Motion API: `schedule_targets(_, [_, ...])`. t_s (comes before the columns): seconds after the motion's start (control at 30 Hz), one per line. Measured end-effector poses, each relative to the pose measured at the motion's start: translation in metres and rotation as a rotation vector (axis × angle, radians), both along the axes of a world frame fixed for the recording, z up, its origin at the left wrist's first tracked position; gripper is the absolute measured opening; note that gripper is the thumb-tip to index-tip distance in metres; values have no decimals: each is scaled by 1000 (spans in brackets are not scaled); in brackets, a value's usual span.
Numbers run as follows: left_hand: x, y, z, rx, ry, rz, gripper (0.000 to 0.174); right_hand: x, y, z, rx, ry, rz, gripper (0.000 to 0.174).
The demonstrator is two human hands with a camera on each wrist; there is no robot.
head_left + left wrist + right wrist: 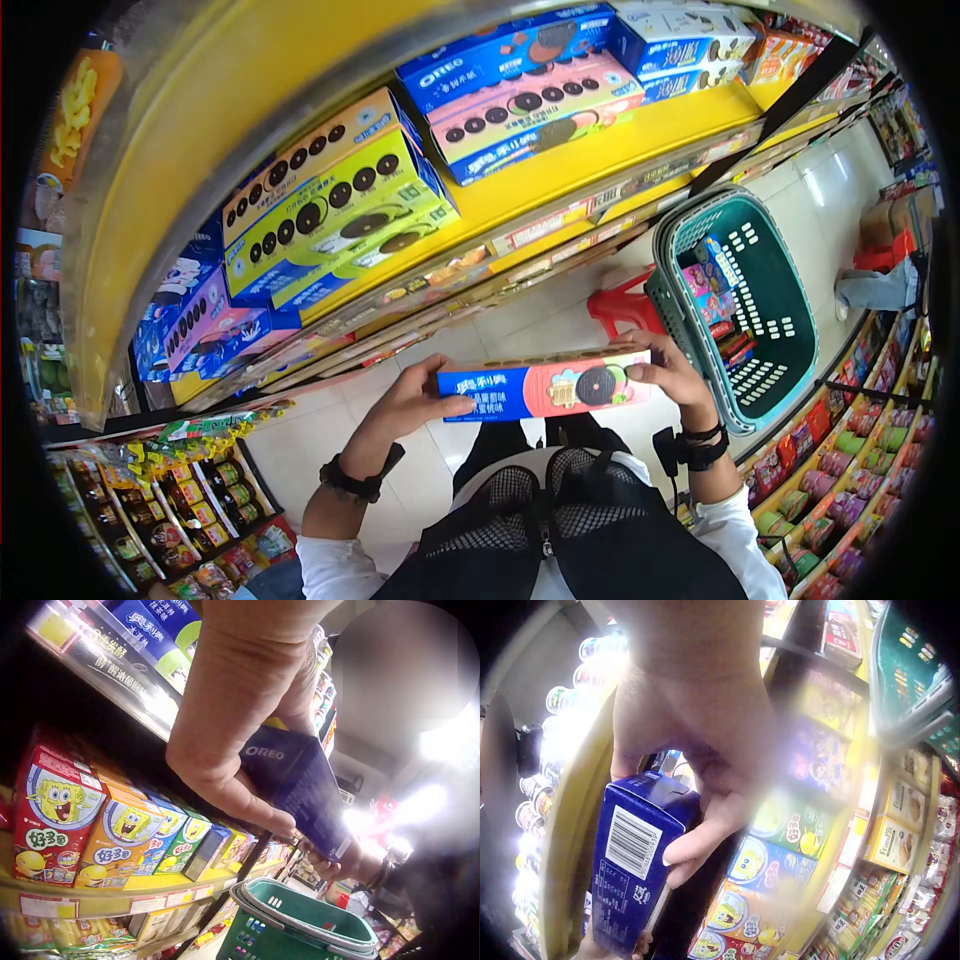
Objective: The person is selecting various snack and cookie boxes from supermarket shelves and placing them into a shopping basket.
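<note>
Between both hands is a long blue and pink Oreo cookie box [545,390], held level in front of the body in the head view. My left hand [420,388] grips its left end, the thumb lying on the front face. At the opposite end my right hand [672,375] pinches the box, with the thumb over the front edge. The left wrist view shows the dark blue end of the box [292,776] marked OREO, under the left fingers. A white barcode [634,841] faces the right wrist camera, next to the right thumb.
A yellow shelf [600,165] with stacked cookie boxes [340,205] curves across the front. To the right, a green shopping basket [790,330] containing several packets stands by a red stool [628,308]. Snack racks [160,510] flank the aisle.
</note>
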State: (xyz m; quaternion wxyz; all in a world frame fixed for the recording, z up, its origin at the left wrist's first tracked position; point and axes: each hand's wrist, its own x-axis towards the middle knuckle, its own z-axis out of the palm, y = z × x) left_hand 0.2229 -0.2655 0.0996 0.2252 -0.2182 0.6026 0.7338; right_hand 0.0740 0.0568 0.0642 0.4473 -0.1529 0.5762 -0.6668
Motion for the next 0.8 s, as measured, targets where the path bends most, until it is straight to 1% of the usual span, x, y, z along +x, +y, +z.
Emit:
schedule_targets(0.07, [-3,5,3,21,14,22,38,1,4,-2,30,34,-54,40])
schedule_targets(0.1, [-1,1,-3,50,2,-6,40,1,7,1,68,35,-90,40])
schedule_targets(0.13, [-5,3,1,50,7,-2,42,-3,6,6,78,-22,-68,43])
schedule_targets(0.17, [-9,6,7,44,18,4,45,-7,7,6,41,-23,-25,44])
schedule_targets(0.2, [-11,8,9,55,20,20,49,-8,7,6,39,-30,-31,44])
schedule_targets(0.37, [-14,11,10,27,21,-3,48,-9,13,5,37,-33,-63,44])
schedule_targets(0.47, [-13,13,6,55,26,44,47,-8,14,4,28,-38,-74,47])
schedule_targets(0.53, [-10,14,2,9,104,60,47,-6,10,8,26,91,-90,51])
schedule_targets(0.57, [-11,21,11,9,105,59,47,-7,12,5,25,92,-91,51])
schedule_targets(0.63, [-11,41,34,-270,299,102,48,-6,18,-5,197,-60,-269,56])
schedule_targets(0.67, [-7,43,33,-386,377,25,54,-5,11,-6,98,-119,-349,59])
schedule_targets(0.7, [-5,46,34,-385,380,22,54,-5,13,-10,98,-117,-352,59])
schedule_targets(0.77, [-2,52,37,-626,681,-104,58,-3,20,-17,-16,-382,-325,59])
schedule_targets(0.8, [-2,53,36,-639,744,-152,62,1,18,-21,-126,-427,-372,59])
